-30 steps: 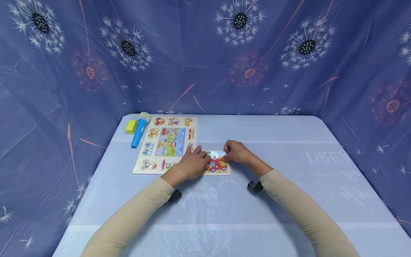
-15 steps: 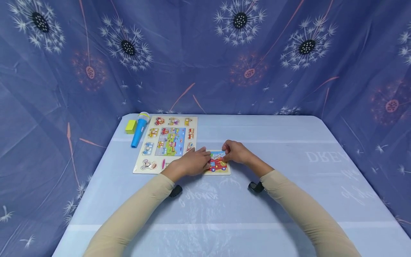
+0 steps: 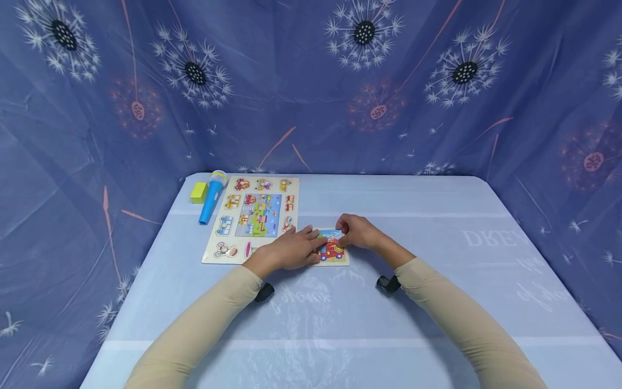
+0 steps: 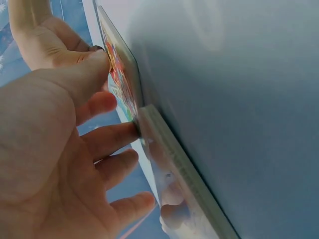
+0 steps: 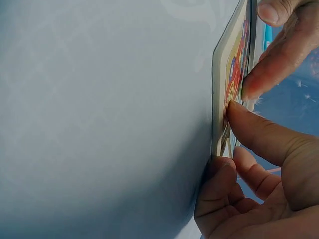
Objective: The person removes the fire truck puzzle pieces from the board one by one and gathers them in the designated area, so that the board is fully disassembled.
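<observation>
A small jigsaw puzzle point(image 3: 332, 251) showing a red fire truck lies flat near the table's middle, in a pale tray frame. My left hand point(image 3: 295, 247) reaches over its left side with fingers spread, the fingertips touching the picture. At its upper right corner my right hand point(image 3: 358, 231) has thumb and curled fingers about the edge. In the right wrist view the thumb point(image 5: 249, 122) presses the picture while the fingers point(image 5: 222, 179) bend at the rim. Partly under my left forearm and hand lies a larger wooden peg puzzle board point(image 3: 218, 232).
Left of the peg board lie a blue toy microphone point(image 3: 211, 197) and a yellow-green block point(image 3: 198, 193). A pale blue cloth covers the table point(image 3: 413, 324). Dark blue dandelion-print curtains point(image 3: 311, 108) enclose the back and sides.
My left hand has shifted slightly right, its fingers now farther over the fire truck picture. The upper picture area, bright with glare earlier, now shows blue. My right hand stays almost in place.
</observation>
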`<act>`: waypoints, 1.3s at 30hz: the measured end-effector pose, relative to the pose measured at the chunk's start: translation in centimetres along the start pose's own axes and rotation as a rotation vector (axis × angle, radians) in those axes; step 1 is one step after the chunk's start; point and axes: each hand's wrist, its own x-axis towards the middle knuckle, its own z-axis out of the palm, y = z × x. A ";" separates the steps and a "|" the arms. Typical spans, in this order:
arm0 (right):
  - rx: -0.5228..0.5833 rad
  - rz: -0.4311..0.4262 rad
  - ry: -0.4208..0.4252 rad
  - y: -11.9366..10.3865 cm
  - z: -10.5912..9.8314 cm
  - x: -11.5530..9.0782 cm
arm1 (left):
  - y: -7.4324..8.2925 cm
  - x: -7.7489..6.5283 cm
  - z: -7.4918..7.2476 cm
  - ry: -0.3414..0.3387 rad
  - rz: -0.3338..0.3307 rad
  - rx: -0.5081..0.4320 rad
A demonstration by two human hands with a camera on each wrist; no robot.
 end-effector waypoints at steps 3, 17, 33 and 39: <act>0.010 -0.001 -0.002 0.0 0.0 0.0 | 0.1 -0.1 0.0 -0.007 -0.009 0.008; 0.022 -0.096 0.000 0.5 -0.5 -0.1 | 0.2 -0.2 0.2 -0.026 -0.058 0.031; -0.318 -0.264 0.002 -0.2 -0.8 -0.3 | 0.5 -0.2 0.1 -0.025 -0.058 0.045; -0.340 -0.302 0.027 0.2 -0.8 -0.4 | 0.4 -0.2 0.2 -0.028 -0.058 0.039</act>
